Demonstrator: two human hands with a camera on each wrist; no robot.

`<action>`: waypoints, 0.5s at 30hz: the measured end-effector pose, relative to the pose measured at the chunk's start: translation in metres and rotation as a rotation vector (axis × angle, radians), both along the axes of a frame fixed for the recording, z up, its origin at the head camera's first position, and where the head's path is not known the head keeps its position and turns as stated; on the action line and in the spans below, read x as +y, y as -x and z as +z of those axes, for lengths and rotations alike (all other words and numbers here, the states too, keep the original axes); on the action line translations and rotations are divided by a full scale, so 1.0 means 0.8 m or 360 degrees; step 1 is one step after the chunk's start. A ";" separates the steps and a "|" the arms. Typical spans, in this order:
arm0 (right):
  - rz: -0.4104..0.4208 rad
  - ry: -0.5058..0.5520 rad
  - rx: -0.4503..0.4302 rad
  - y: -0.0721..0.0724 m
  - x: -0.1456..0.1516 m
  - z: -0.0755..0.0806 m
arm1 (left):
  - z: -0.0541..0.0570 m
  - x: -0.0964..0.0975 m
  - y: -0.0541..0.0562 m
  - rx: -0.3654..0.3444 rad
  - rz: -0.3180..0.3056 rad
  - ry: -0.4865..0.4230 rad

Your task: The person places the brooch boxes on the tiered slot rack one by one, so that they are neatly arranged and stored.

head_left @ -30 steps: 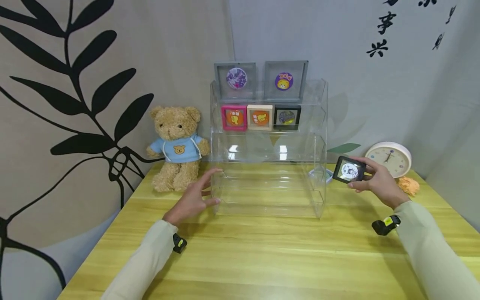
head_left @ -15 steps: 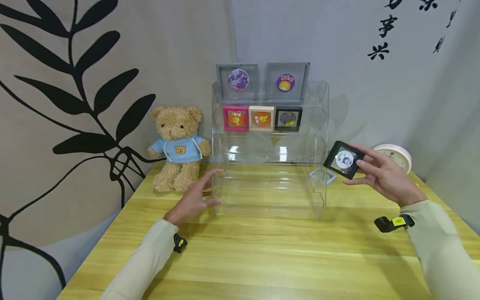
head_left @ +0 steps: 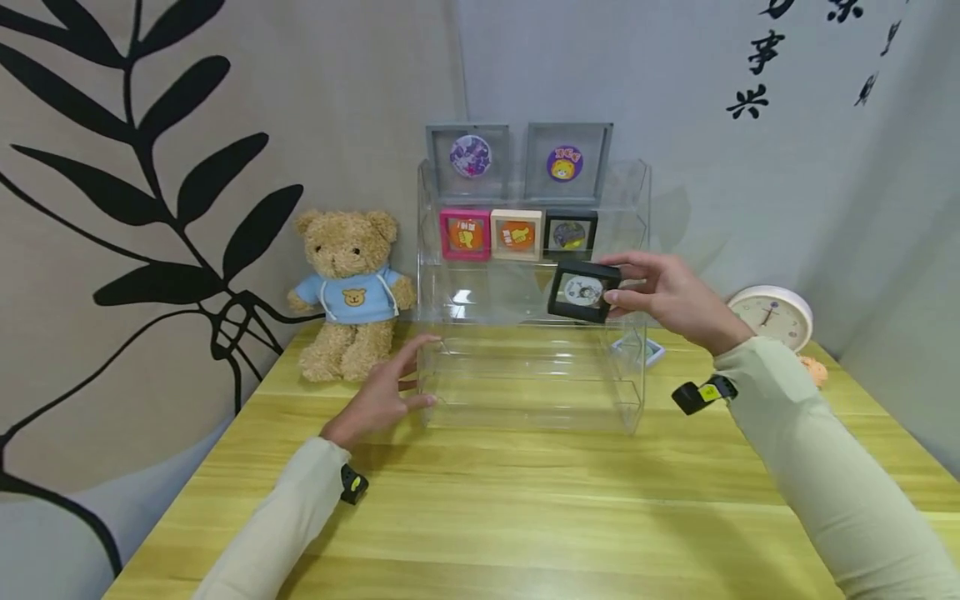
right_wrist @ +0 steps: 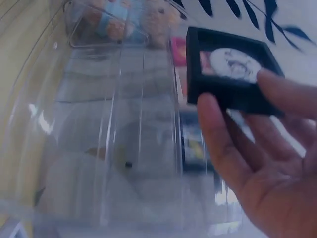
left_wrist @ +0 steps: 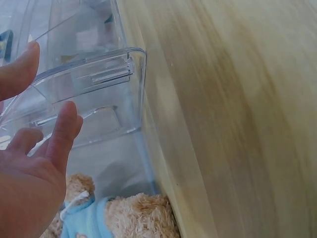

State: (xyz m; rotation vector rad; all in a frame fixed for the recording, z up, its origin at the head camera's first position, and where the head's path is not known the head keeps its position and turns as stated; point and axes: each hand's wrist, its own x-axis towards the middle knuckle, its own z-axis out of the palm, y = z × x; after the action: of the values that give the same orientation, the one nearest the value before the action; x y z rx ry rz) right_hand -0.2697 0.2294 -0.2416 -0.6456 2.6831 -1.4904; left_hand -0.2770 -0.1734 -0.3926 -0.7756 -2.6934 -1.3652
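My right hand (head_left: 671,296) pinches a small black display frame (head_left: 562,310) with a round white badge in it, tilted in front of the clear acrylic tiered stand (head_left: 517,421), just below its second row. In the right wrist view the thumb lies on the frame's face and fingers (right_wrist: 213,119) support it beneath. My left hand (head_left: 378,404) is at the stand's left side, thumb and fingers spread along that edge. On the upper tier stand two large grey frames (head_left: 442,187) (head_left: 538,187); below them sit a pink frame (head_left: 446,237), a cream frame (head_left: 517,252) and another black frame (head_left: 550,242).
A teddy bear (head_left: 354,300) in a blue hoodie sits left of the stand. At the right are a round white clock (head_left: 772,317), an orange fuzzy thing (head_left: 813,372) and a pale framed item (head_left: 654,352) behind the stand's right side. The wooden table (head_left: 480,517) extends toward me.
My right hand has carried the black frame leftward from near the clock to the front of the stand. The left hand keeps its place at the stand's side.
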 end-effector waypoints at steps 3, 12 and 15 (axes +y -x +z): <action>0.0005 -0.0036 0.0077 0.014 -0.037 0.003 | 0.000 -0.001 -0.001 -0.0006 0.0008 0.0003; -0.0168 -0.0128 0.0302 0.052 -0.114 -0.019 | -0.001 -0.002 -0.002 -0.0020 0.0008 -0.0024; -0.0222 -0.0154 0.0325 0.057 -0.123 -0.026 | -0.001 0.000 -0.001 -0.0028 0.0000 -0.0018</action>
State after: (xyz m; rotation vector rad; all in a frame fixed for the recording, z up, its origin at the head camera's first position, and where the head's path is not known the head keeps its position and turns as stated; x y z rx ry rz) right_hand -0.3153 0.1311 -0.2627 -0.6505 2.9902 -1.3807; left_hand -0.2759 -0.1735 -0.3933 -0.7663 -2.6961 -1.3925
